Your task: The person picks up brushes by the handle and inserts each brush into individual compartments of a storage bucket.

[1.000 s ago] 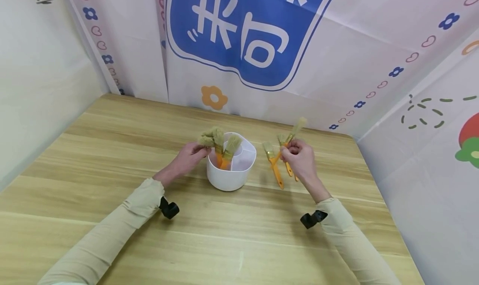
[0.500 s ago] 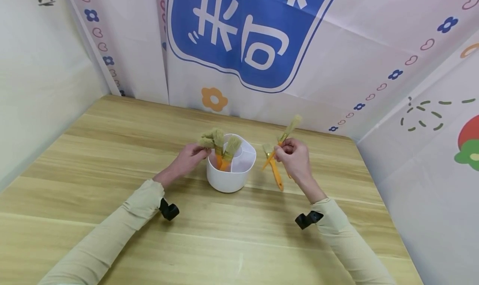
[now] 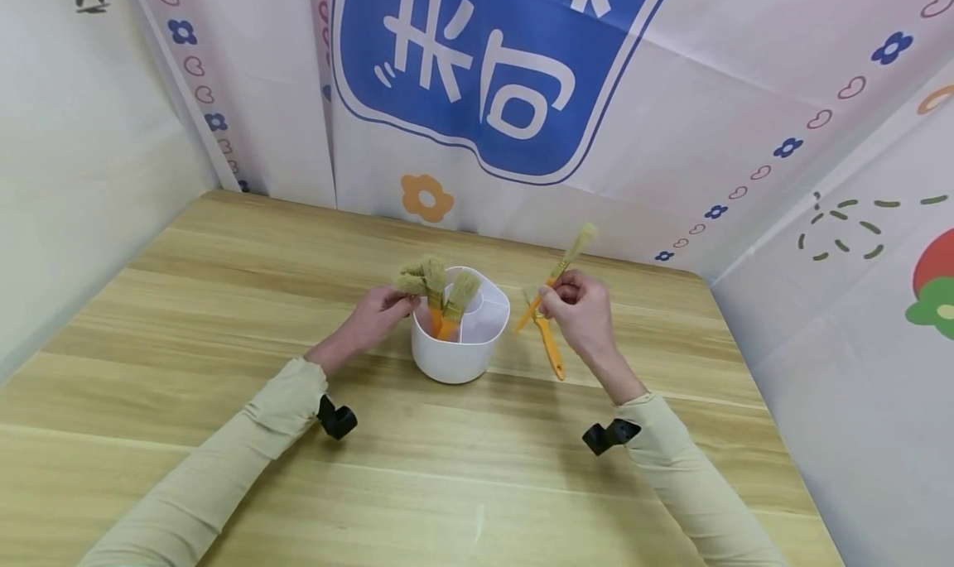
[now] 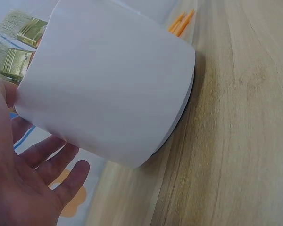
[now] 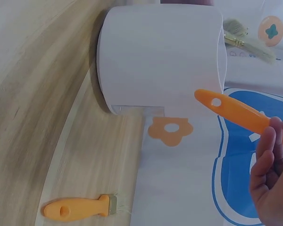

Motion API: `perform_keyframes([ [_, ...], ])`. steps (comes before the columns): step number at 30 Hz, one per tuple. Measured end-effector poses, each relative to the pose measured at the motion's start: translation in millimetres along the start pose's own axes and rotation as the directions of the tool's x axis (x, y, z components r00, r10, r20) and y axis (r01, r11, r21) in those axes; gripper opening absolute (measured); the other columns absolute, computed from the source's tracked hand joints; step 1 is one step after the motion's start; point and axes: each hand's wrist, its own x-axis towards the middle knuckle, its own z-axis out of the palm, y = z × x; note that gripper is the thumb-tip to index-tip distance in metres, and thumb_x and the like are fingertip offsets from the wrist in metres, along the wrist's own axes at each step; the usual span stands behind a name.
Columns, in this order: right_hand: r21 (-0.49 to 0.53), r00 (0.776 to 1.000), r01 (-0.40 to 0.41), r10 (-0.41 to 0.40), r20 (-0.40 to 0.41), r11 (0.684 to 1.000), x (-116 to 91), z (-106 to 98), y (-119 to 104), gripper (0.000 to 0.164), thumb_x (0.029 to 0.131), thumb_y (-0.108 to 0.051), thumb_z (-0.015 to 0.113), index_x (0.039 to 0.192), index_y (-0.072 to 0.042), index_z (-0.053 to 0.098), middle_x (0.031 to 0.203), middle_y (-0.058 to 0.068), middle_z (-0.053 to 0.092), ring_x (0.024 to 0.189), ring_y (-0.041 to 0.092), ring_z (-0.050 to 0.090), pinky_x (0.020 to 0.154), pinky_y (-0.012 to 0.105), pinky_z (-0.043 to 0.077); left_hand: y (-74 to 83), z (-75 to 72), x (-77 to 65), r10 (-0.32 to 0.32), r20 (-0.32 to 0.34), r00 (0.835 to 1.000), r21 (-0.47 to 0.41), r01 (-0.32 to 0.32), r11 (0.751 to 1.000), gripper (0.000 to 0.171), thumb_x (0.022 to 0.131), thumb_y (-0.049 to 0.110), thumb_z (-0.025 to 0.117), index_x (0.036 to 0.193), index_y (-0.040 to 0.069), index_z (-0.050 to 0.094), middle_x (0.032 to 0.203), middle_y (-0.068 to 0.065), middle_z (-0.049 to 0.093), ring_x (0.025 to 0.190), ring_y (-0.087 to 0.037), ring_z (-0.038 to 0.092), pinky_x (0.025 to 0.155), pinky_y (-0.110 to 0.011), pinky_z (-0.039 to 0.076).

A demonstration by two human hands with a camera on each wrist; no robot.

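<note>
A white divided organizer (image 3: pixel 455 362) stands upright on the wooden table, several bristle brushes (image 3: pixel 462 292) with orange handles leaning in its left compartment. My left hand (image 3: pixel 378 317) holds the organizer's left rim beside the bristles; in the left wrist view its thumb is at the rim and the other fingers spread along the wall. Right of the organizer, my right hand (image 3: pixel 587 312) pinches a paintbrush (image 3: pixel 564 264) by its orange handle, bristles up and tilted right. The handle's end (image 5: pixel 217 100) points toward the organizer. Below it, another paintbrush (image 3: pixel 551 348) lies on the table.
The wooden table (image 3: pixel 417 484) runs back to a printed white backdrop (image 3: pixel 283 136) with a blue panel. White side walls (image 3: pixel 842 319) flank it. A black wrist mount (image 3: pixel 611 437) sits on each sleeve.
My right hand has moved left toward the organizer, with the paintbrush lifted in its fingers and its handle end swinging left. My left hand has stayed at the rim.
</note>
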Motion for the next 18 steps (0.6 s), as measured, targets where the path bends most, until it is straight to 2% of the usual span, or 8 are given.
perform_keyframes([
  [5, 0.007, 1.000, 0.010, -0.010, -0.008, 1.000, -0.1, 2.3, -3.2, 0.011, 0.084, -0.003, 0.060, 0.084, 0.007, 0.055, 0.055, -0.011, 0.060, 0.051, 0.003, 0.058, 0.054, 0.018, 0.052, 0.4, 0.7, 0.2, 0.010, 0.005, 1.000, 0.006, -0.010, 1.000, 0.035, 0.098, 0.014, 0.043, 0.125, -0.007, 0.053, 0.123, -0.026, 0.057, 0.111, -0.031, 0.056, 0.093, -0.044, 0.050],
  [18, 0.049, 0.998, 0.058, -0.058, -0.010, 0.997, -1.3, 6.6, -7.5, 0.008, 0.083, -0.001, 0.060, 0.082, 0.005, 0.055, 0.056, -0.006, 0.061, 0.050, 0.006, 0.057, 0.051, 0.018, 0.051, 0.7, 0.6, 0.1, -0.016, 0.008, 1.000, -0.026, 0.016, 1.000, 0.035, 0.097, 0.014, 0.044, 0.124, -0.007, 0.053, 0.126, -0.026, 0.056, 0.115, -0.035, 0.054, 0.096, -0.050, 0.048],
])
